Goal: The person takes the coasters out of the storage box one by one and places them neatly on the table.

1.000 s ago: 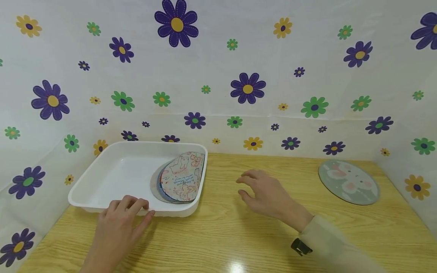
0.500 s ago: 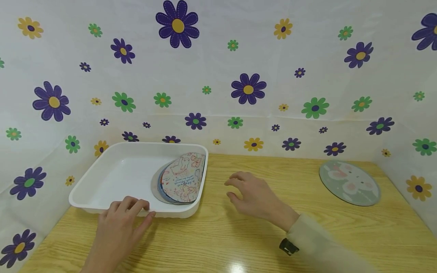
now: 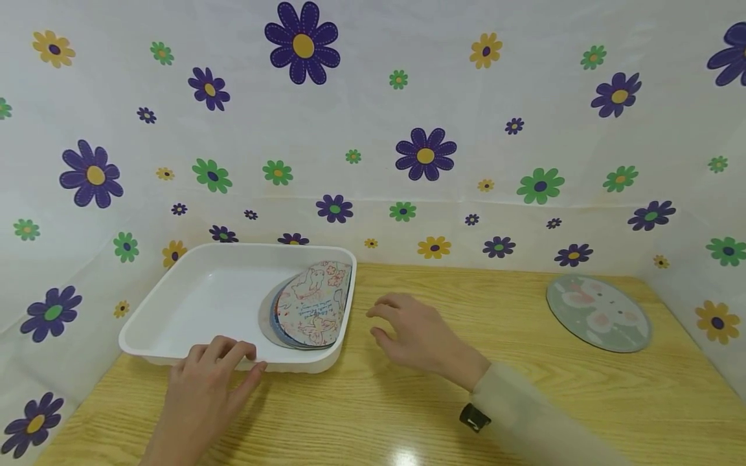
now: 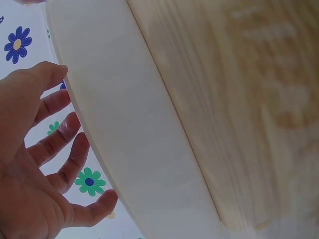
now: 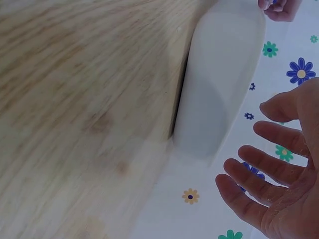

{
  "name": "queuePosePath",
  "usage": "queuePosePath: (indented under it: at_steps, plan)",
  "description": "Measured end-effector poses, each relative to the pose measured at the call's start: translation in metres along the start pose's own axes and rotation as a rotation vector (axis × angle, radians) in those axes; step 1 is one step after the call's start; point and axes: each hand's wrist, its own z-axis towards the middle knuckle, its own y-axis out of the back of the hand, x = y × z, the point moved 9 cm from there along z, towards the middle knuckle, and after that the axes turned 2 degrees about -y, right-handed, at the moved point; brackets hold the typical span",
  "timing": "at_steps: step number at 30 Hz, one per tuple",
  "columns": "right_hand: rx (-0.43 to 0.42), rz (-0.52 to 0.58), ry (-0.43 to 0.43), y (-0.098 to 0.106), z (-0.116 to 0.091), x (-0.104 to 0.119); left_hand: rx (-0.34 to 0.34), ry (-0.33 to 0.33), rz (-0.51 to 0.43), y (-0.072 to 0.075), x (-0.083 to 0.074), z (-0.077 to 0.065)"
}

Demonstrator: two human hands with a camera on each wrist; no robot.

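A white tray [image 3: 192, 294] stands on the left of the wooden table. My left hand [image 3: 204, 388] lies at its near side, with relaxed fingertips resting on the rim; in the left wrist view the fingers [image 4: 75, 159] reach the rim's edge. Inside the tray, against its right wall, leans a stack of round mats [image 3: 311, 304], the top one printed with red line drawings. My right hand [image 3: 419, 336] hovers over the table right of the tray, fingers loosely spread and holding nothing. Its palm and fingers show in the right wrist view, apart from the tray's outer wall [image 5: 219, 64].
A round grey-green mat [image 3: 600, 314] with a rabbit face lies at the table's far right. Flower-printed white sheeting [image 3: 373, 116] hangs behind and at both sides of the wooden table [image 3: 350, 414]. A dark wrist device [image 3: 474, 417] sits by the right sleeve [image 3: 524, 414].
My right hand has moved left across the table, closer to the tray, and away from the rabbit mat. My left hand keeps its place at the tray rim.
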Motion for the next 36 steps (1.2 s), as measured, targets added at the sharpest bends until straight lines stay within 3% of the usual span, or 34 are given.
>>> queuePosePath:
  at_steps: [12, 21, 29, 36]
  plan:
    - [0.020, 0.053, 0.023, -0.008, 0.019, 0.012, 0.051, 0.032, -0.001, -0.002, 0.001, 0.003]
    - [0.009, 0.036, 0.117, -0.008, 0.035, 0.031, 0.024, 0.017, -0.009, 0.002, -0.001, 0.004]
    - [0.016, -0.002, 0.163, -0.020, 0.044, 0.041, 0.029, 0.021, -0.010, -0.002, 0.001, 0.002]
    - [0.076, 0.003, 0.158, -0.035, 0.050, 0.045, 0.041, 0.032, -0.016, -0.006, 0.003, 0.000]
